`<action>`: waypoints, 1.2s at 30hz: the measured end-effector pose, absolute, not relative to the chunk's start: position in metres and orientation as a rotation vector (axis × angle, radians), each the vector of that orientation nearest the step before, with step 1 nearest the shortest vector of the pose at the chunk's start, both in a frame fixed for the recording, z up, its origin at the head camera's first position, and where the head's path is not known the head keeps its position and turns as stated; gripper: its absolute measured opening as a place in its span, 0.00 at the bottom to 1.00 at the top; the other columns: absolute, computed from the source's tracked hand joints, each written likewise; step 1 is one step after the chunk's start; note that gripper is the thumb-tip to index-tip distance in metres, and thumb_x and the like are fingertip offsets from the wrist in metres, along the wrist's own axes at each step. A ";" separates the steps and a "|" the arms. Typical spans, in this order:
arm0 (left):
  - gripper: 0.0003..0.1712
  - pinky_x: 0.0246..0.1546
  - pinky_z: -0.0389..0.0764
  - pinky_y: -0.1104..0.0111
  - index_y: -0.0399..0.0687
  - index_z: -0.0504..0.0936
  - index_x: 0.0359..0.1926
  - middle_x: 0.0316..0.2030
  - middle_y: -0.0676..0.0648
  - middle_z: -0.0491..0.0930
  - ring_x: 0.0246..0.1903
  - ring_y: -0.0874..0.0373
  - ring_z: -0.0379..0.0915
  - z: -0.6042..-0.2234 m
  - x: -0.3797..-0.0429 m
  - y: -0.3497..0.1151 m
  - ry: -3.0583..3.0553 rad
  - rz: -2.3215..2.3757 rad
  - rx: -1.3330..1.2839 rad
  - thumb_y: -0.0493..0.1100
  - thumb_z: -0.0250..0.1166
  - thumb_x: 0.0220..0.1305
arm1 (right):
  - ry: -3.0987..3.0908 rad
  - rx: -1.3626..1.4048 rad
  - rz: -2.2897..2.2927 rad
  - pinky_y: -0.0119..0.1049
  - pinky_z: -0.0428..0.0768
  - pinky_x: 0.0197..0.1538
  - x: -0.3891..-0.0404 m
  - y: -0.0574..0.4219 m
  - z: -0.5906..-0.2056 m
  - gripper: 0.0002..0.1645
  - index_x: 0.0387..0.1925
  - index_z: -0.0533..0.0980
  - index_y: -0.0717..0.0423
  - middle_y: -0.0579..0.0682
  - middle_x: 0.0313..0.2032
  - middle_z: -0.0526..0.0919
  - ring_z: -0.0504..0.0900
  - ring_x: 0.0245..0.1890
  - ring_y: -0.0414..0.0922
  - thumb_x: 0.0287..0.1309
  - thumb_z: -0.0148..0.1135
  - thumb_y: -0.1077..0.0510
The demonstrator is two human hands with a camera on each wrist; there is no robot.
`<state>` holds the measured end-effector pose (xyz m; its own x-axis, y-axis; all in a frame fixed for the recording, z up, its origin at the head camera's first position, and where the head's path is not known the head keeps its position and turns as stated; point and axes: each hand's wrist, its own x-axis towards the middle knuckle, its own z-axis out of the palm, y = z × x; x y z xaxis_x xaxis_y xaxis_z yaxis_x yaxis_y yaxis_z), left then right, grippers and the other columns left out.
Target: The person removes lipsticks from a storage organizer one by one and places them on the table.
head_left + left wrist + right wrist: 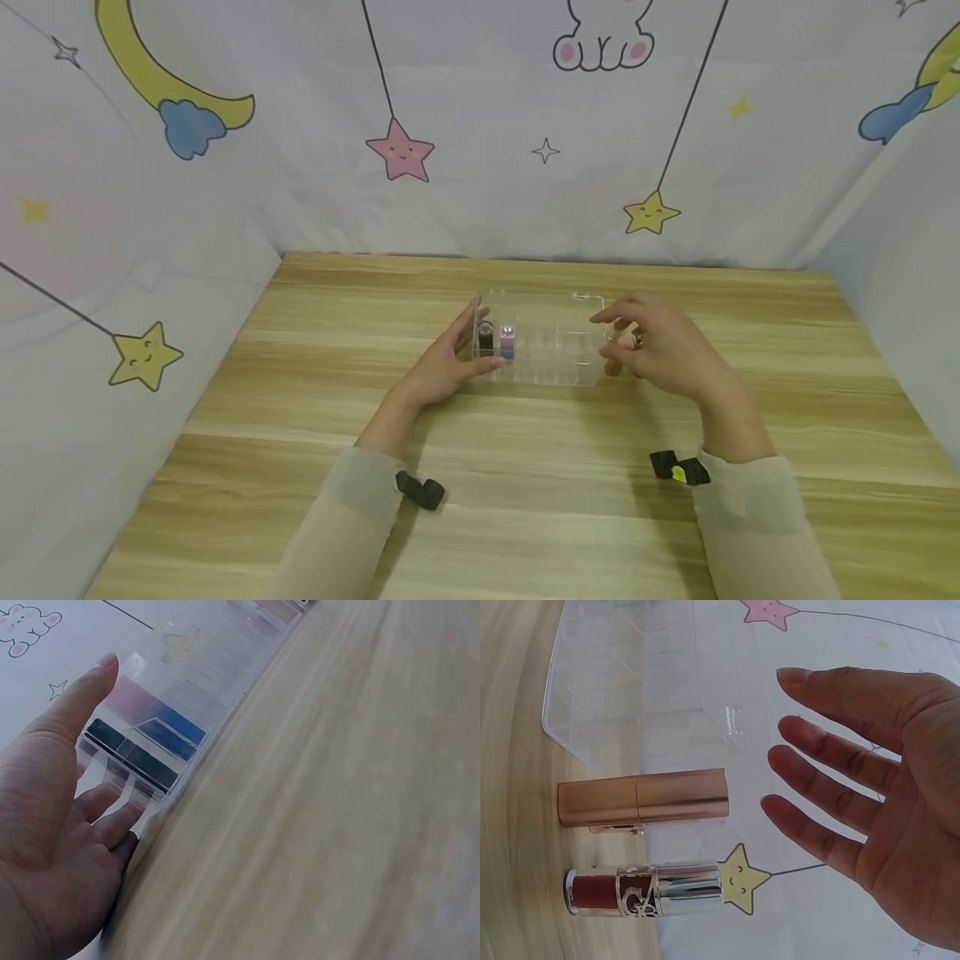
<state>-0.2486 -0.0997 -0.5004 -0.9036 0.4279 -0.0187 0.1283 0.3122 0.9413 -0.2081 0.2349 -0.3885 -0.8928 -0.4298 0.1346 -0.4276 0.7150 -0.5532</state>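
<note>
A clear divided organizer box [547, 354] lies on the wooden table, and my left hand [437, 367] grips its left end, thumb along the front and fingers around the side. Inside at that end are a black lipstick [486, 337] and, beside it, a pink-and-blue one [507, 342]. My right hand [877, 780] is spread with nothing between its fingers, close to a rose-gold lipstick [641, 799] standing upright. Next to this stands a lip gloss tube [645, 891] with a dark red body and silver cap. Both tubes are mostly hidden behind the right hand in the head view.
The wood-grain table [510, 483] extends around the box on all sides. Behind it hangs a white cloth backdrop [480, 200] with stars and moons. Black wrist cameras sit on both sleeves.
</note>
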 end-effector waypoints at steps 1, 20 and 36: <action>0.61 0.81 0.52 0.48 0.84 0.39 0.81 0.81 0.61 0.53 0.82 0.52 0.45 -0.501 -0.249 -0.099 2.316 1.623 0.505 0.61 0.74 0.61 | 2.914 -0.731 -0.925 0.44 0.86 0.44 -0.208 0.234 -0.389 0.20 0.56 0.82 0.54 0.50 0.51 0.82 0.84 0.45 0.50 0.63 0.71 0.62; 0.61 0.82 0.52 0.51 0.87 0.39 0.80 0.81 0.63 0.54 0.82 0.53 0.45 -0.503 -0.250 -0.096 2.316 1.626 0.518 0.61 0.75 0.61 | 2.909 -0.746 -0.976 0.51 0.85 0.52 -0.211 0.227 -0.396 0.19 0.58 0.81 0.53 0.53 0.53 0.84 0.84 0.49 0.53 0.66 0.69 0.59; 0.61 0.81 0.52 0.51 0.82 0.40 0.82 0.81 0.62 0.54 0.82 0.53 0.46 -0.499 -0.247 -0.099 2.332 1.618 0.502 0.62 0.74 0.61 | 2.879 -0.809 -0.926 0.54 0.85 0.54 -0.218 0.202 -0.398 0.19 0.58 0.81 0.56 0.55 0.53 0.86 0.84 0.49 0.52 0.68 0.67 0.57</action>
